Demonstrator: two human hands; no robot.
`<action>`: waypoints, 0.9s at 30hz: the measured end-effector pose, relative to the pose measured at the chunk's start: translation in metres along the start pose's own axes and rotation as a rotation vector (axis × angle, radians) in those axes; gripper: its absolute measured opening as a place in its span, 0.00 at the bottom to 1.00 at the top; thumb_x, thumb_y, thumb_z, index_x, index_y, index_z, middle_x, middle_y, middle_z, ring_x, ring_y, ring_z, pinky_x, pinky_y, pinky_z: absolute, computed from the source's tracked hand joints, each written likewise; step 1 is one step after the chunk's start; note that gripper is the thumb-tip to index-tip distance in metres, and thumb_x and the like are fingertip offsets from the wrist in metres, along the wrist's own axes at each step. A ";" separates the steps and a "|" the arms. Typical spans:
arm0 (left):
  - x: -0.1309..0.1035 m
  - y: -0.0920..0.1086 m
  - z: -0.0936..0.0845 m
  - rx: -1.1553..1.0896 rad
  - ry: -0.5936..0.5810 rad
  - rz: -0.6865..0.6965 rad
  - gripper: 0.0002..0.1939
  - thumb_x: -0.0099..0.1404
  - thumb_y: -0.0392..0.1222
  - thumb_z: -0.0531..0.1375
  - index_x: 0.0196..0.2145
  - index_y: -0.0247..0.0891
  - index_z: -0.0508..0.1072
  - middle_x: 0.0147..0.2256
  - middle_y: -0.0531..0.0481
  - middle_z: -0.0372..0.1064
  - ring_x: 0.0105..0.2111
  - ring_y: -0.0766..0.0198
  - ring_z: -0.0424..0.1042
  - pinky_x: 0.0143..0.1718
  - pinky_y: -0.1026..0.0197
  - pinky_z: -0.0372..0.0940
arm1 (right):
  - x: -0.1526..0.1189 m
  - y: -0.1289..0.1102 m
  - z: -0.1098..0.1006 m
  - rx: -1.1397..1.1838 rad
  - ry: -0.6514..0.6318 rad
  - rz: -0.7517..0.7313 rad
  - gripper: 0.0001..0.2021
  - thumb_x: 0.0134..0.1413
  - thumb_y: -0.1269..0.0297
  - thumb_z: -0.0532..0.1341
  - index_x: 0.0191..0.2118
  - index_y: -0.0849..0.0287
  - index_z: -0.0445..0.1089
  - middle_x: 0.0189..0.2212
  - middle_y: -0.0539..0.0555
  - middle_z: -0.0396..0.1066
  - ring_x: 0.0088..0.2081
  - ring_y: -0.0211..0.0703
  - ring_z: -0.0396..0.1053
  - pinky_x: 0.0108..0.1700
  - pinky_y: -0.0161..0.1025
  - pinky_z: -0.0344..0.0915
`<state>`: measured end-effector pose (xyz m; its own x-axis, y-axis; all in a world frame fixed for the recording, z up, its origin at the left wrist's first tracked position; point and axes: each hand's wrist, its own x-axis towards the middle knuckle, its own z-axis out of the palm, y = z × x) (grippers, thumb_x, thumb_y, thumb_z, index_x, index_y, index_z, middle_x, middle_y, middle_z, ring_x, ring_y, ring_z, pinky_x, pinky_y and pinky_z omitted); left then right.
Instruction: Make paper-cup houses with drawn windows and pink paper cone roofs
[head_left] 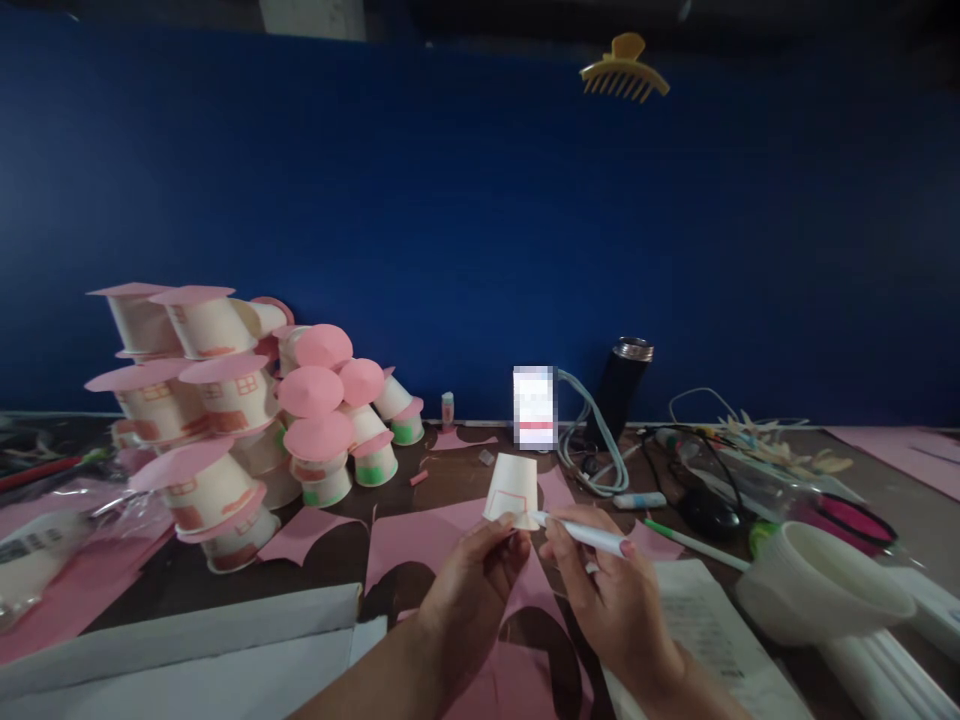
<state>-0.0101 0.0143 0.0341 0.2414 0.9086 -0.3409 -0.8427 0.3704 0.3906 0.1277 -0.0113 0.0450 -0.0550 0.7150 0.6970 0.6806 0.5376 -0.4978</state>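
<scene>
My left hand (480, 570) pinches the rim of an upside-down white paper cup (514, 482) in front of me. A thin reddish rectangle outline shows on the cup's side. In my right hand (607, 585) is a white marker pen (589, 536), its tip touching or very close to the cup's side near the rim. Cut pink paper (420, 535) lies on the table under and around both hands.
Paper cups with pink paper roofs (225, 395) stand stacked at the left. A phone (535, 408), a coiled cable (619, 470) and a dark flask (622, 390) are ahead. At right are a computer mouse (709, 515) and nested white cups (817, 580). An open white box (187, 650) sits front left.
</scene>
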 end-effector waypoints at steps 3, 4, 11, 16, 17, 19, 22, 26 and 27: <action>0.001 0.000 -0.002 -0.003 -0.002 0.007 0.06 0.60 0.23 0.57 0.28 0.24 0.74 0.27 0.45 0.72 0.25 0.71 0.72 0.32 0.70 0.72 | 0.001 -0.001 0.001 0.006 -0.001 -0.006 0.06 0.63 0.66 0.55 0.40 0.57 0.68 0.33 0.53 0.73 0.32 0.41 0.75 0.38 0.37 0.69; 0.001 -0.001 -0.002 -0.002 -0.004 0.008 0.07 0.60 0.24 0.57 0.28 0.24 0.74 0.27 0.45 0.72 0.26 0.70 0.72 0.32 0.70 0.72 | 0.001 -0.001 0.001 0.002 -0.003 -0.007 0.06 0.63 0.66 0.55 0.40 0.57 0.68 0.33 0.54 0.73 0.33 0.41 0.75 0.38 0.37 0.70; 0.000 0.002 0.001 0.003 0.010 0.004 0.07 0.61 0.24 0.57 0.27 0.23 0.73 0.27 0.44 0.71 0.25 0.71 0.71 0.31 0.69 0.71 | 0.000 -0.005 0.000 -0.037 -0.015 -0.004 0.07 0.63 0.64 0.54 0.39 0.57 0.69 0.33 0.55 0.75 0.34 0.43 0.75 0.41 0.40 0.69; 0.001 0.004 0.000 0.022 0.025 0.009 0.06 0.60 0.23 0.57 0.28 0.24 0.73 0.26 0.45 0.71 0.25 0.70 0.71 0.31 0.70 0.71 | 0.000 -0.007 0.000 -0.049 -0.034 -0.015 0.07 0.63 0.64 0.54 0.39 0.57 0.68 0.32 0.55 0.75 0.33 0.44 0.74 0.40 0.40 0.70; 0.002 0.004 0.000 0.022 0.027 0.009 0.06 0.60 0.23 0.57 0.28 0.24 0.73 0.26 0.45 0.71 0.24 0.71 0.71 0.30 0.70 0.71 | 0.000 -0.007 0.000 -0.045 -0.041 -0.014 0.07 0.63 0.64 0.54 0.39 0.57 0.68 0.31 0.55 0.75 0.33 0.44 0.74 0.40 0.40 0.70; 0.003 0.003 -0.001 0.022 0.029 0.009 0.06 0.60 0.23 0.57 0.27 0.23 0.73 0.25 0.45 0.71 0.24 0.71 0.71 0.29 0.70 0.70 | 0.000 -0.007 0.001 -0.033 -0.049 -0.004 0.07 0.63 0.64 0.54 0.38 0.57 0.69 0.31 0.55 0.75 0.33 0.44 0.74 0.40 0.40 0.70; 0.002 0.003 0.000 0.026 0.030 0.006 0.07 0.60 0.23 0.57 0.27 0.24 0.73 0.25 0.45 0.71 0.24 0.71 0.71 0.28 0.71 0.70 | -0.001 -0.006 0.000 -0.008 -0.042 0.005 0.07 0.62 0.65 0.55 0.39 0.58 0.69 0.32 0.55 0.74 0.32 0.44 0.75 0.40 0.41 0.71; 0.001 0.002 0.002 0.012 0.031 0.033 0.06 0.61 0.24 0.56 0.29 0.25 0.73 0.27 0.45 0.72 0.25 0.71 0.71 0.30 0.70 0.71 | -0.001 -0.005 0.000 0.123 0.038 0.091 0.07 0.62 0.64 0.55 0.42 0.57 0.69 0.29 0.52 0.73 0.25 0.38 0.72 0.32 0.36 0.72; 0.000 0.001 0.001 0.002 0.040 0.046 0.06 0.61 0.24 0.57 0.30 0.26 0.73 0.28 0.45 0.72 0.26 0.71 0.71 0.31 0.70 0.71 | 0.000 -0.004 0.000 0.182 0.095 0.141 0.08 0.62 0.63 0.55 0.44 0.56 0.68 0.28 0.51 0.72 0.23 0.37 0.71 0.28 0.34 0.71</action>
<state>-0.0101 0.0152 0.0355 0.1830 0.9164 -0.3560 -0.8514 0.3288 0.4087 0.1252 -0.0134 0.0467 0.1058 0.7481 0.6551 0.5336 0.5132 -0.6722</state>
